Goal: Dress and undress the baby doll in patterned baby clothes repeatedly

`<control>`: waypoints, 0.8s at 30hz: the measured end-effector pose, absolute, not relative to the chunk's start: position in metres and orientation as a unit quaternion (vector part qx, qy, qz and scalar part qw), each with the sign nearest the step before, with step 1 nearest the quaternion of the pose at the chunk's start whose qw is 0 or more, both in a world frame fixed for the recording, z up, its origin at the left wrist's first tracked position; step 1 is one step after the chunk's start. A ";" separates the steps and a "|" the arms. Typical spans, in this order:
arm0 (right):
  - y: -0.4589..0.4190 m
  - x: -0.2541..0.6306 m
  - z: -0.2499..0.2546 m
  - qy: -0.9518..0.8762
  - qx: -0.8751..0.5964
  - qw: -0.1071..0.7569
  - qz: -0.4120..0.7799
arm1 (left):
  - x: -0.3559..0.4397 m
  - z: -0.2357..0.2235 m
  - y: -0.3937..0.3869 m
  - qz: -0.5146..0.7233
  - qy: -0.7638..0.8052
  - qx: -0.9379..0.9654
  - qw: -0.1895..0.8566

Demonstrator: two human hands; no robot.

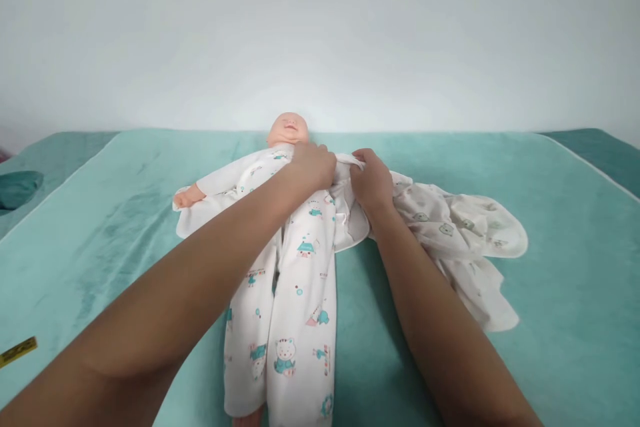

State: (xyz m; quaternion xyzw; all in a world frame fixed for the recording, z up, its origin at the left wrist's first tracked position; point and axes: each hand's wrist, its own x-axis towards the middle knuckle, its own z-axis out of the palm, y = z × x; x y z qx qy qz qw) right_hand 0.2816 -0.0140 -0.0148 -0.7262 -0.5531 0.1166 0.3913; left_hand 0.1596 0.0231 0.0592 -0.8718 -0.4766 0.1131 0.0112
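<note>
A baby doll (289,128) lies on its back, dressed in a white printed romper (303,280). My left hand (314,165) reaches across the doll's chest to its shoulder on the right, fingers bent around white cloth there. Just beside it, my right hand (371,180) pinches the white garment (345,177) between thumb and fingers. Both hands hide the doll's arm on that side. The opposite arm is stretched out, its small hand (189,196) bare past the sleeve. Under that arm more white cloth (197,217) is spread out.
A crumpled white cloth with animal prints (465,227) lies right of my right forearm. The teal blanket (565,280) covers the surface up to the pale wall (320,33). At the lower left edge is a yellow and black strip (19,351).
</note>
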 end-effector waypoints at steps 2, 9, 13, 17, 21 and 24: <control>-0.012 0.283 -0.017 -0.556 -0.711 0.415 0.117 | 0.170 0.054 0.027 0.123 -0.492 -0.862 0.020; -0.005 0.294 -0.016 -0.468 -0.642 0.572 0.204 | 0.135 0.087 0.018 0.090 -0.481 -0.870 0.058; -0.002 0.297 -0.015 -0.361 -0.600 0.659 0.274 | 0.106 0.111 0.015 0.062 -0.505 -0.859 0.062; -0.004 0.298 -0.013 -0.306 -0.586 0.685 0.307 | 0.099 0.109 0.014 0.056 -0.515 -0.854 0.057; -0.005 0.301 -0.013 -0.255 -0.598 0.698 0.301 | 0.097 0.103 0.017 0.044 -0.510 -0.858 0.039; -0.004 0.301 -0.015 -0.253 -0.599 0.707 0.277 | 0.088 0.108 0.022 0.015 -0.524 -0.851 0.034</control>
